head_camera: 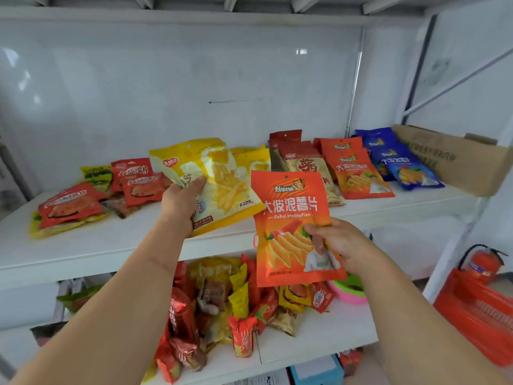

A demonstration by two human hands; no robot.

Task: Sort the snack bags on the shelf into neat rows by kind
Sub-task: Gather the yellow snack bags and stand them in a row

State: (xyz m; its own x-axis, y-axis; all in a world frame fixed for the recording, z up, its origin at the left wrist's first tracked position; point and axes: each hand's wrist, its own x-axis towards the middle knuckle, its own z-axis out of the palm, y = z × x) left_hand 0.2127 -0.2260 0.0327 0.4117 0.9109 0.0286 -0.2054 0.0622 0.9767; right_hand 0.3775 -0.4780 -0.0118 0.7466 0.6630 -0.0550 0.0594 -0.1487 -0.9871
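My left hand (180, 201) grips a yellow snack bag (219, 179) printed with fries, held above the white upper shelf (111, 245). My right hand (341, 243) pinches an orange bag of wavy chips (291, 212) by its lower right side, upright in front of the shelf edge. Sorted rows lie at the back right of the shelf: yellow bags (254, 161), dark red and beige bags (302, 162), orange bags (358, 170) and blue bags (399, 159). At the left lies a loose heap of red bags (111, 190) over yellow ones.
A brown cardboard box (455, 159) stands at the shelf's right end. The lower shelf holds a jumbled pile of small snack packs (236, 309) and a pink and green bowl (351, 290). A red fire extinguisher (483, 262) and orange crate (477, 315) sit on the floor at right.
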